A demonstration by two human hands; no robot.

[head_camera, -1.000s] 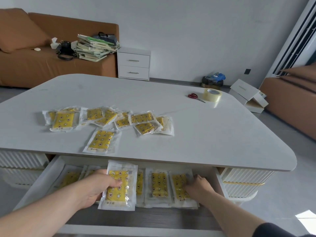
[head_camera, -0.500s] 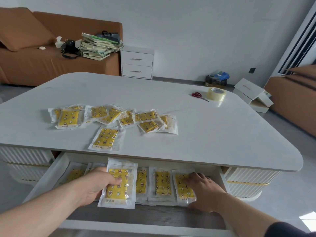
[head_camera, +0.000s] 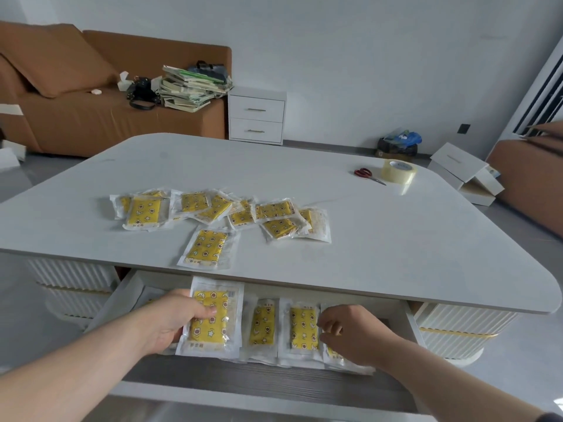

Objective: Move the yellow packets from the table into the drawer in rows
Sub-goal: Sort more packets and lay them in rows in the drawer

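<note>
Yellow star-print plastic packet (head_camera: 213,318) is gripped by L hand (head_camera: 170,325) over open white drawer (head_camera: 274,380). It is to be laid flat beside row packets (head_camera: 301,327), edges parallel, no overlap. R hand (head_camera: 353,330): fingers (head_camera: 330,325) curled on end packet (head_camera: 335,356), grip cannot be told. Loose packets (head_camera: 143,213) lie on white desk (head_camera: 396,245)

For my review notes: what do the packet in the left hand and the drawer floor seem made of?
The packet gripped by the left hand looks like clear glossy plastic film over a yellow printed insert: see-through margins, glints. The drawer floor looks matte dark wood-grain, probably laminate: fine parallel streaks.
</note>
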